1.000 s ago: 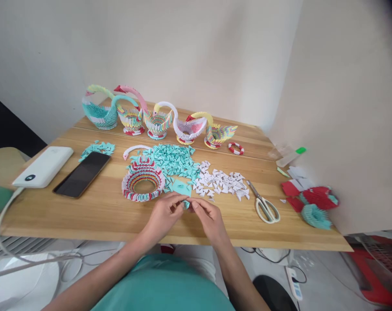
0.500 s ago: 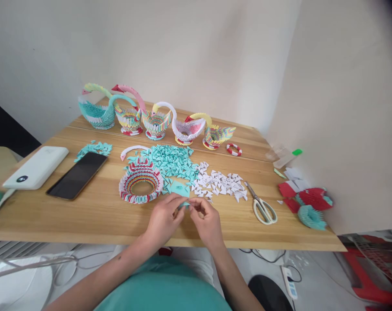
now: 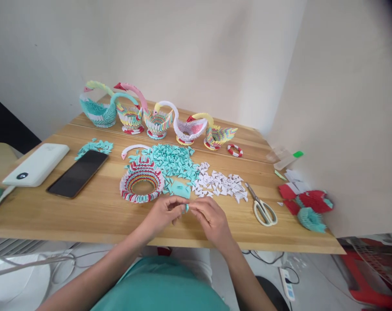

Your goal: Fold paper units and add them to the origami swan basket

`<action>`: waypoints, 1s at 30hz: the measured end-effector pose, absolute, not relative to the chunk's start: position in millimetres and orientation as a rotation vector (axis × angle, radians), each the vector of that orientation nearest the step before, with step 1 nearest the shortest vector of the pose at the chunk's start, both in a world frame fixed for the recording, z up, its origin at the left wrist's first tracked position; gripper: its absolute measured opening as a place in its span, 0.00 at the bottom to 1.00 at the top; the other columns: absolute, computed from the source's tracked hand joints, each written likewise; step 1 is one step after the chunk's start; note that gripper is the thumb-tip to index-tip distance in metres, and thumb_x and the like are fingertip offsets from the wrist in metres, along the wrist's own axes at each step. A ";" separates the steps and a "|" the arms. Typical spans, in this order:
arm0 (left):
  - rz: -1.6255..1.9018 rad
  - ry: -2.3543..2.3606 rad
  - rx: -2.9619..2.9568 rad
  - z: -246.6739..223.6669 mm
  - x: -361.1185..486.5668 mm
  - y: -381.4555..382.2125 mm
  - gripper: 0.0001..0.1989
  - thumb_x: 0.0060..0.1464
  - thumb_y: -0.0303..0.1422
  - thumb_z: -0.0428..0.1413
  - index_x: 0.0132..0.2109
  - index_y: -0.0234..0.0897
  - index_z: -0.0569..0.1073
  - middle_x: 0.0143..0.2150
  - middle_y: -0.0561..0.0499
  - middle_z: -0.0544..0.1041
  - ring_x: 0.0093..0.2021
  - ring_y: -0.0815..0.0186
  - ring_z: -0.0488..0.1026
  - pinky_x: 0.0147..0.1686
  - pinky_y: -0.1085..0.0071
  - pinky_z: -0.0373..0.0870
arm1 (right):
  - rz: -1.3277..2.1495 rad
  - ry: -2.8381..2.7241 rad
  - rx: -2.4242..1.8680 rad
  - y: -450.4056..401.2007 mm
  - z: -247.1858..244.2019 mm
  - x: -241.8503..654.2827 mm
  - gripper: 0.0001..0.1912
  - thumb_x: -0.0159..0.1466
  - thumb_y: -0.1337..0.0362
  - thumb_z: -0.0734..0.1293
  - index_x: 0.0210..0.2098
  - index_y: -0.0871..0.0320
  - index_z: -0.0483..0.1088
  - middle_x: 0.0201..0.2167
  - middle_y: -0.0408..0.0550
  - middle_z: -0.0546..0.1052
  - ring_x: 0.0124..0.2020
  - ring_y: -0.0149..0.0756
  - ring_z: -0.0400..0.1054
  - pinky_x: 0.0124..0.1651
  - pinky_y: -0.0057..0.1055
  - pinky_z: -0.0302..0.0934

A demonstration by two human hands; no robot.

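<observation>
Between my fingertips is a small teal piece of paper [image 3: 187, 208], mostly hidden. My left hand [image 3: 165, 212] pinches it from the left, and my right hand [image 3: 212, 217] closes on it from the right. Just beyond my fingers lies a flat stack of teal paper [image 3: 180, 189]. Behind that spreads a heap of folded teal paper triangles [image 3: 173, 160]. White paper triangles [image 3: 220, 183] lie scattered to its right. Left of my hands sits a round bowl of folded paper pieces [image 3: 141, 180], striped red, white and teal, with a curved white neck piece [image 3: 134, 149] behind it.
Several finished paper swans [image 3: 157, 123] line the back of the table. Scissors [image 3: 262, 209] lie to the right, near red paper pieces [image 3: 312, 201]. A phone [image 3: 77, 175] and a white power bank [image 3: 37, 165] are on the left. A red-and-white paper ring [image 3: 235, 150] lies behind the white triangles.
My hands have turned and my fingers have shifted around the small teal paper, of which less shows now. The view has moved slightly; the things on the table stay put.
</observation>
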State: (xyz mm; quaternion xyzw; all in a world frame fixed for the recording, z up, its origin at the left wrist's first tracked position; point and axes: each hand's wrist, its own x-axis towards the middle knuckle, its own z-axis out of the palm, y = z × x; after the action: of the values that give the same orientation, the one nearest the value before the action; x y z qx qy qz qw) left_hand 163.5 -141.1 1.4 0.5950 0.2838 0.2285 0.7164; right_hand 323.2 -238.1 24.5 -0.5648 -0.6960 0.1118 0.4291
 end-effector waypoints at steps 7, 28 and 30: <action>0.471 0.589 1.400 7.7 166.2 -148.0 0.14 0.51 0.38 0.56 0.38 0.31 0.77 0.29 0.50 0.73 0.22 0.74 0.61 0.20 0.78 0.62 | 0.184 -2.026 -1.337 -227.9 31.0 338.9 0.08 0.68 0.70 0.62 0.40 0.54 0.73 0.33 0.48 0.75 0.35 0.35 0.67 0.36 0.32 0.62; 0.641 0.709 1.520 -1.9 171.8 -159.3 0.16 0.57 0.33 0.52 0.49 0.34 0.77 0.33 0.49 0.78 0.26 0.69 0.70 0.25 0.76 0.68 | 0.478 -1.363 -1.640 -237.6 23.8 308.8 0.06 0.66 0.64 0.63 0.39 0.55 0.73 0.35 0.46 0.78 0.37 0.35 0.73 0.43 0.32 0.68; 0.676 0.725 1.585 0.8 171.3 -160.1 0.14 0.57 0.32 0.52 0.47 0.34 0.77 0.33 0.49 0.79 0.27 0.69 0.71 0.26 0.76 0.68 | 0.479 -1.352 -1.646 -237.8 23.0 308.5 0.06 0.65 0.65 0.64 0.39 0.55 0.73 0.35 0.46 0.78 0.36 0.35 0.73 0.42 0.31 0.68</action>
State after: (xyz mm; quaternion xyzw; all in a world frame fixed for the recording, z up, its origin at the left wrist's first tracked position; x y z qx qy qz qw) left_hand 171.3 -160.1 0.8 0.6819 0.3119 0.2910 0.5942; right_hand 308.5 -237.8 23.0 -0.6689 -0.5497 0.1945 0.4611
